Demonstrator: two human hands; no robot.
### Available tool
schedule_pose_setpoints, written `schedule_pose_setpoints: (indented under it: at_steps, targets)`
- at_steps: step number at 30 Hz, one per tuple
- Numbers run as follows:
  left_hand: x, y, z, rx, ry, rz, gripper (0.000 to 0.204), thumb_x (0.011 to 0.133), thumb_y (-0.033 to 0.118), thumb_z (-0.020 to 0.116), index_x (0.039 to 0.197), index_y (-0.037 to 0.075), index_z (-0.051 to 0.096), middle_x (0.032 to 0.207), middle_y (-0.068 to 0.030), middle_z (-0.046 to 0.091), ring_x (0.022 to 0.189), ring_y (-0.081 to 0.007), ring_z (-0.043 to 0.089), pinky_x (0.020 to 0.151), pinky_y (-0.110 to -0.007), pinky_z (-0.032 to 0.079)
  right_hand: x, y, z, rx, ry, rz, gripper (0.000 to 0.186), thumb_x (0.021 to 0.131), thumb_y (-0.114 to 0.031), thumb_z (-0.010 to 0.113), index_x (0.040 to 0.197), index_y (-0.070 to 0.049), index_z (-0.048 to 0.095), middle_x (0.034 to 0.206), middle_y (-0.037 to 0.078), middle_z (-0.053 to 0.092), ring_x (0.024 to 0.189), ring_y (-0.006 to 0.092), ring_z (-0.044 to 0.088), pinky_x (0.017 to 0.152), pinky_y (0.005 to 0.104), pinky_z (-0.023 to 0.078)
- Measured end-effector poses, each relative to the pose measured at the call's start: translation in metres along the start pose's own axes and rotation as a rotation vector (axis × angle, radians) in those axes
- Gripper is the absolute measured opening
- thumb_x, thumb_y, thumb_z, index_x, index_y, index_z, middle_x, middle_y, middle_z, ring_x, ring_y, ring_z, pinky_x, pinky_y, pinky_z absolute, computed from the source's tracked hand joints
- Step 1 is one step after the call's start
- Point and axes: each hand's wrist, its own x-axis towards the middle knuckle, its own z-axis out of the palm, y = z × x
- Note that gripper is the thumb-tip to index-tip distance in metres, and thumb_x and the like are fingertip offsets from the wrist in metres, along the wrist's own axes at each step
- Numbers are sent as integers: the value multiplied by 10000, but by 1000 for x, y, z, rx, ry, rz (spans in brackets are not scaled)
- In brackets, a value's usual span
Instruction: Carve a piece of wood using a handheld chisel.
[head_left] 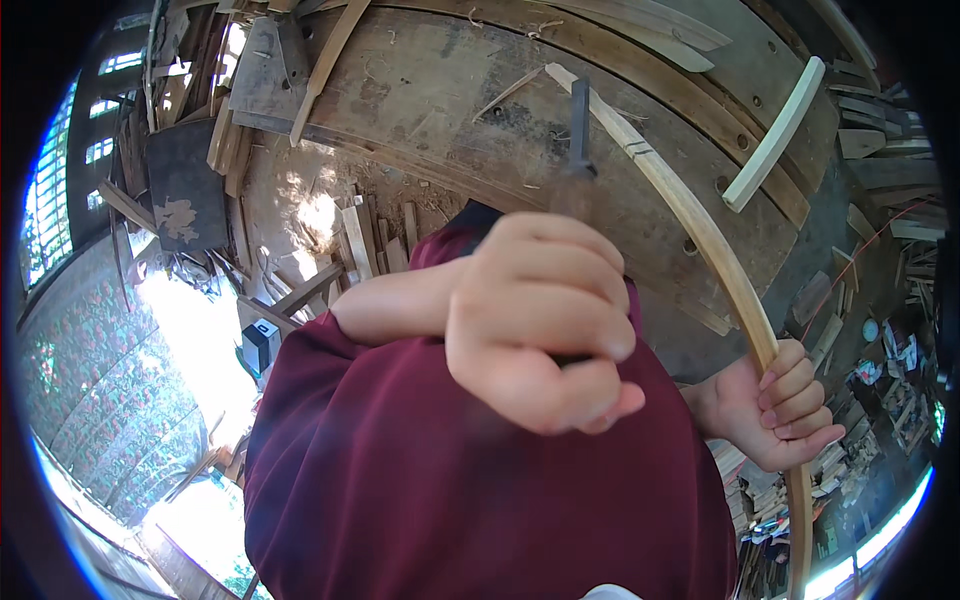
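In front of my chest, my left hand [540, 325] is closed in a fist. The blurred wooden handle of a chisel [580, 125] runs into this fist, and its flat dark blade points away from me, overlapping the far part of a curved wooden strip [700, 225] in the view. Whether blade and wood touch I cannot tell. Off to the right, my right hand [780, 405] is wrapped round the lower part of that strip. Dark marks cross the strip near its far end, which lies over the workbench [410, 105]. Below the right hand the strip continues downward.
A pale curved piece [775, 135] lies on the bench's right side, near long boards [650, 95]. Thin slivers [508, 95] are scattered on the bench. Offcuts [360, 235] stand below its near edge. A small black-and-white box [262, 345] sits at left. Wood is heaped at far right.
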Motion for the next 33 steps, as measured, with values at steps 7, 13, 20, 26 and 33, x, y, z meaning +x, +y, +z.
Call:
schedule_pose_setpoints:
  at_steps: [7,13,20,26,33]
  targets:
    - [17,21,-1,-18,-11,-60,233,897,173,700,821,120,486,728,-33,601,539,-151,559,506,-291,513,13,0,16,-33,-27,-6,538,1060,-340,281,539,-205,290,437,-66,252,395,73,217,473,217,247]
    - [23,32,10,-10,66,-99,234,907,201,700,833,120,493,729,-25,601,556,-151,562,535,-297,518,24,-2,30,-44,-92,24,542,1064,-342,276,540,-206,293,449,-66,272,410,68,227,486,216,245]
    - [28,20,35,55,233,-13,206,750,89,723,720,92,519,669,-15,516,514,-160,492,447,-257,386,23,-5,38,-5,-139,50,543,1068,-340,261,547,-198,305,466,-59,277,425,77,212,506,225,241]
    - [14,-1,56,201,199,69,145,730,57,654,713,108,519,636,6,477,479,-133,436,430,-252,350,22,-2,32,23,-224,59,538,1071,-347,224,566,-188,322,481,-47,296,436,87,231,518,238,262]
    - [14,-3,60,241,184,71,202,803,107,696,760,79,501,619,-20,518,475,-151,494,432,-250,413,19,-7,27,21,-281,94,533,1071,-367,202,592,-177,341,505,-37,313,447,96,247,539,263,302]
